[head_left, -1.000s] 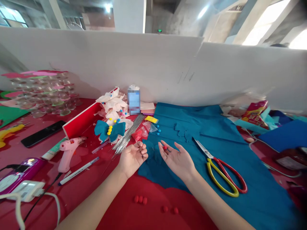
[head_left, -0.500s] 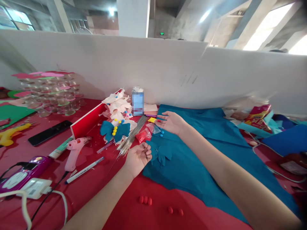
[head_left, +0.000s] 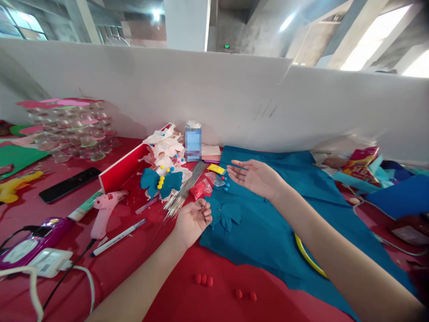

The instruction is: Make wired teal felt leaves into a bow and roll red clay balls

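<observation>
My right hand (head_left: pixel 253 179) is over the teal cloth (head_left: pixel 268 232), fingers stretched out and holding nothing. Just left of its fingertips lie a yellow packet (head_left: pixel 216 169) and small blue and red balls (head_left: pixel 226 184). My left hand (head_left: pixel 193 222) rests at the cloth's left edge with its fingers curled in; whatever they hold, if anything, is hidden. Beside it on the cloth sits a teal butterfly-shaped cutout (head_left: pixel 228 217) with a small pale mark at its middle. Above that hand are a small bag of red pieces (head_left: pixel 200 189) and a bundle of thin metal wires (head_left: pixel 182 194).
A teal butterfly with yellow balls (head_left: pixel 161 182) leans by white felt pieces (head_left: pixel 164 145). Leftward lie a pink glue gun (head_left: pixel 104 214), a pen (head_left: pixel 119 237) and a black phone (head_left: pixel 70 184). Several red balls (head_left: pixel 204 280) lie in front. A yellow curved band (head_left: pixel 308 258) shows beside my right forearm.
My right hand has moved right and slightly down, away from the yellow packet, which now shows more fully. The yellow band by the forearm has come into view. My left hand stays put.
</observation>
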### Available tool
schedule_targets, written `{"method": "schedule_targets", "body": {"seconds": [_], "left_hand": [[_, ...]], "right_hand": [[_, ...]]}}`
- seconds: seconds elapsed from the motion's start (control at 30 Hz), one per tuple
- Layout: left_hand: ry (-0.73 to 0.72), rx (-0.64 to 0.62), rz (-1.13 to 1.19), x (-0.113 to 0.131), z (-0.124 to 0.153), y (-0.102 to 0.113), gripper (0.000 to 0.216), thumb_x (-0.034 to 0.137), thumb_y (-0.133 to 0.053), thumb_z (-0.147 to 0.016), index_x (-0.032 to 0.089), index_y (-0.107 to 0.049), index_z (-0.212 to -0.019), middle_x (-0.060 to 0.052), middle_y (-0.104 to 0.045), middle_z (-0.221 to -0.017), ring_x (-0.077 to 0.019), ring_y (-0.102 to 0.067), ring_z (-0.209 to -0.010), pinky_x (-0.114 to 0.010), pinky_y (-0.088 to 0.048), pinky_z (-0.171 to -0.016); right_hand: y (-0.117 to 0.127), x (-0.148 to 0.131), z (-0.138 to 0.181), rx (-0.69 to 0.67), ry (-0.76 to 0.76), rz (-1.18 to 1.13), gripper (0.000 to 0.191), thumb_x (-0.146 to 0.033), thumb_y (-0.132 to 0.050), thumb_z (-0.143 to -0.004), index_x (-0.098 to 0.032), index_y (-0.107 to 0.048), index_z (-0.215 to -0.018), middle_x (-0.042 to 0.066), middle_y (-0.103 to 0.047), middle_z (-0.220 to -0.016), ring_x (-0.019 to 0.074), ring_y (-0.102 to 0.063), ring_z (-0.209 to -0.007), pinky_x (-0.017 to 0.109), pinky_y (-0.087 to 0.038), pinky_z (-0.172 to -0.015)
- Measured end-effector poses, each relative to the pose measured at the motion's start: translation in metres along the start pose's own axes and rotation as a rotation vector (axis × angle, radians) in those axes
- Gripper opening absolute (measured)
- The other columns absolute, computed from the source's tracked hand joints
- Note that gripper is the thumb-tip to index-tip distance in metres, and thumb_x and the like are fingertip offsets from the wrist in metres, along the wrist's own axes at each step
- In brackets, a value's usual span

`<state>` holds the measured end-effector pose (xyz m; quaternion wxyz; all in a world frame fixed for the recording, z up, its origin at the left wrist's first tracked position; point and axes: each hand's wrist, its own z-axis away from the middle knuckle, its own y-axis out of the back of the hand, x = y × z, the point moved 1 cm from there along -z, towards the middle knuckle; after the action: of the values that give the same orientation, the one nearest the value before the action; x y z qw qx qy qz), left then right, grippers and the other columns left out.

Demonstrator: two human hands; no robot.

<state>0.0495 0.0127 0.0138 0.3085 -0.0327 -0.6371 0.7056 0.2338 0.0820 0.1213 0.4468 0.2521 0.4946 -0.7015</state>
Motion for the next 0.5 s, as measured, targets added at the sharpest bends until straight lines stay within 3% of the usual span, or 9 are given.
{"method": "schedule_targets", "body": {"seconds": [0.13,0.3,0.4,0.5], "left_hand": [[-0.005,0.010,0.004,0.000,0.000,0.000,0.007,0.007,-0.053,-0.065,0.014,-0.054,-0.067,0.000,-0.047,-0.068,-0.0084,-0.044,-0.057,-0.020,-0.040,-0.054],[-0.017,0.018,0.008,-0.001,-0.001,0.000,0.007,0.007,-0.053,-0.066,0.014,-0.054,-0.066,0.000,-0.046,-0.068,-0.0081,-0.043,-0.056,-0.020,-0.040,-0.053],[-0.030,0.020,0.005,0.000,-0.002,0.001,0.007,0.007,-0.054,-0.067,0.014,-0.054,-0.067,0.000,-0.047,-0.069,-0.0079,-0.043,-0.056,-0.020,-0.040,-0.053],[-0.046,0.024,-0.007,0.002,-0.002,0.002,0.006,0.008,-0.055,-0.067,0.014,-0.054,-0.068,0.000,-0.047,-0.069,-0.0079,-0.044,-0.056,-0.020,-0.041,-0.053]], "right_hand": [[0.054,0.024,0.019,0.075,0.206,0.144,0.015,-0.008,-0.050,-0.079,-0.012,-0.065,-0.081,0.008,-0.066,-0.075,0.0154,-0.062,-0.068,0.027,-0.054,-0.065],[0.122,0.063,0.033,0.271,0.503,0.357,0.006,-0.017,-0.062,-0.074,-0.019,-0.067,-0.076,0.001,-0.064,-0.071,0.0141,-0.056,-0.070,0.025,-0.047,-0.067],[0.137,0.079,0.037,0.309,0.601,0.496,0.005,-0.022,-0.063,-0.073,-0.021,-0.068,-0.076,0.000,-0.062,-0.068,0.0158,-0.053,-0.068,0.027,-0.044,-0.065],[0.137,0.086,0.040,0.278,0.626,0.625,0.009,-0.024,-0.061,-0.076,-0.021,-0.068,-0.079,0.002,-0.063,-0.071,0.0174,-0.054,-0.069,0.029,-0.042,-0.065]]}}
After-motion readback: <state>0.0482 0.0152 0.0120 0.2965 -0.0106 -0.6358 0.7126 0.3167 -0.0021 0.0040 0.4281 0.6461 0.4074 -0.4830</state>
